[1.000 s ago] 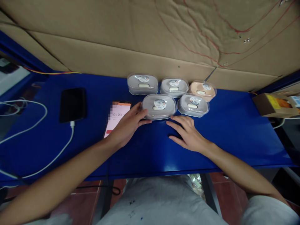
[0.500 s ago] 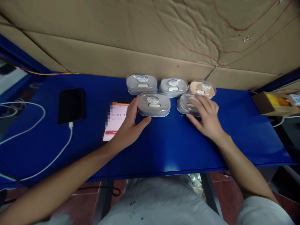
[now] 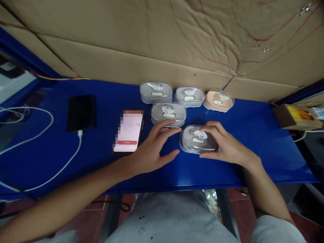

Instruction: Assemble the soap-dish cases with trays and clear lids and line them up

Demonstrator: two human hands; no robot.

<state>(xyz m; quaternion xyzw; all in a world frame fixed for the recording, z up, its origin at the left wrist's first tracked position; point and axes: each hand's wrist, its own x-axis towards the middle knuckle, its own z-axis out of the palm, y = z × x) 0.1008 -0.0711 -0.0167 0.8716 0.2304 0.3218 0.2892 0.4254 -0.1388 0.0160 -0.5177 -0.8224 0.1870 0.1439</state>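
My right hand (image 3: 219,143) grips the right end of a grey oval plastic box (image 3: 191,144) with a clear lid, a round sticker and a cream tab. To the left of that box, my left hand (image 3: 162,145) is open, fingers apart and pointing at it, holding nothing. Just beyond my left fingertips sits another grey box (image 3: 165,118) of the same shape. Behind stand a further grey box (image 3: 149,96), a paler grey box (image 3: 182,98) and a peach one (image 3: 215,104), close to the cardboard.
A lit phone (image 3: 129,131) with a timer lies left of my left hand. Farther left is a black device (image 3: 81,112) on a white cable (image 3: 79,148). An open cardboard box (image 3: 291,118) stands at the right end of the blue table (image 3: 157,179). Cardboard (image 3: 113,50) lines the back.
My right hand has taken hold of the front right grey box and brought it toward me and left. My left hand has moved right and nearer, away from the other front box.
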